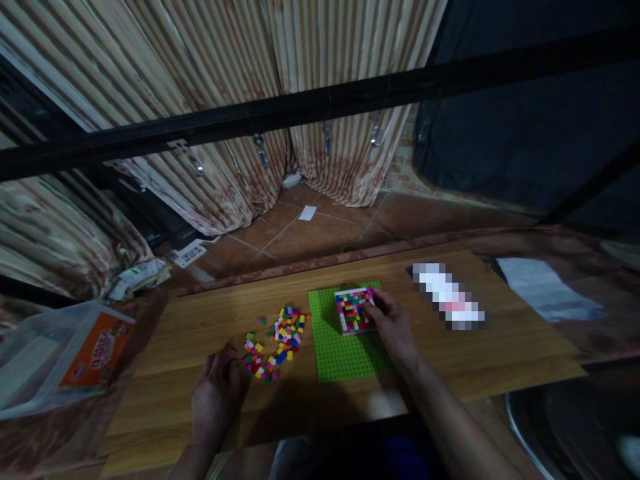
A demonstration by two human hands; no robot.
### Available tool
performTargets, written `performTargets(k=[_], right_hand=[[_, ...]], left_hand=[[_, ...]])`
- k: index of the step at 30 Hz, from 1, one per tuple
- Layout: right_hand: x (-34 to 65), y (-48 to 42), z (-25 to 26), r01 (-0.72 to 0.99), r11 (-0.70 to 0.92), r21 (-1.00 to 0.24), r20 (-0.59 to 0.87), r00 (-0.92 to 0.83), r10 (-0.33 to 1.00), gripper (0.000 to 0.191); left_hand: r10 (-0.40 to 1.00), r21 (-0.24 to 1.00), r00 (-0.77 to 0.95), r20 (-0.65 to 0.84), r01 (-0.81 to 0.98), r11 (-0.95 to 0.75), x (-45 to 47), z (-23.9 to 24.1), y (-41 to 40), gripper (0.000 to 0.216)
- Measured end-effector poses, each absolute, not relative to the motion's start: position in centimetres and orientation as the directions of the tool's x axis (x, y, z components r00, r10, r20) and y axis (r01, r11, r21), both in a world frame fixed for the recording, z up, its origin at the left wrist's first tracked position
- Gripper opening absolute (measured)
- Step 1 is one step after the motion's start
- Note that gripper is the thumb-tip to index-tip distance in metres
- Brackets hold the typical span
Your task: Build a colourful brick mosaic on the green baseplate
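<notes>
On the wooden table, a green studded baseplate (327, 360) carries a low, box-like structure of toy bricks (354, 312), with white along part of its rim and many colours inside. My right hand (395, 327) closes around the structure's right edge, thumb over its top; any small brick under the fingertips is hidden. Left of the baseplate lies a loose pile of small coloured bricks (287, 330). Beside that pile my left hand (217, 387) rests on the tabletop with its fingers curled in, and I cannot see whether they hold anything.
A blurred-out flat object (447, 297) lies on the table's right part. Past the right end is a white sheet (547, 287). At the left stands a clear plastic box (37, 360) with an orange label. A dark metal bar (300, 107) crosses before striped curtains (225, 53).
</notes>
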State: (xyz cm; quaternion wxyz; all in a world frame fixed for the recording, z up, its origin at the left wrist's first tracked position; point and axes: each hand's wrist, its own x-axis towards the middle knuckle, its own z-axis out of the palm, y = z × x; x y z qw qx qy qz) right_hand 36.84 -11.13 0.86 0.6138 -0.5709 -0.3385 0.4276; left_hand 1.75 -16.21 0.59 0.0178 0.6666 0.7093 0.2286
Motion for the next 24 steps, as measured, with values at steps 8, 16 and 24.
performTargets(k=[8,16,24], right_hand=[[36.2,-11.1,0.8,0.026,-0.083,-0.996,-0.065,0.416,0.907,0.058],[36.4,-11.4,0.3,0.087,-0.091,-0.992,-0.050,0.396,0.917,0.063],[36.3,-11.6,0.8,0.110,-0.106,-0.988,-0.054,0.400,0.915,0.063]], left_hand=[[0.952,0.345,-0.089,0.293,0.938,-0.018,1.8,0.7,-16.1,0.018],[0.954,0.349,-0.113,0.277,0.937,0.010,1.7,0.5,-16.2,0.020],[0.933,0.347,-0.055,0.356,0.935,-0.077,4.9,-0.1,-15.9,0.043]])
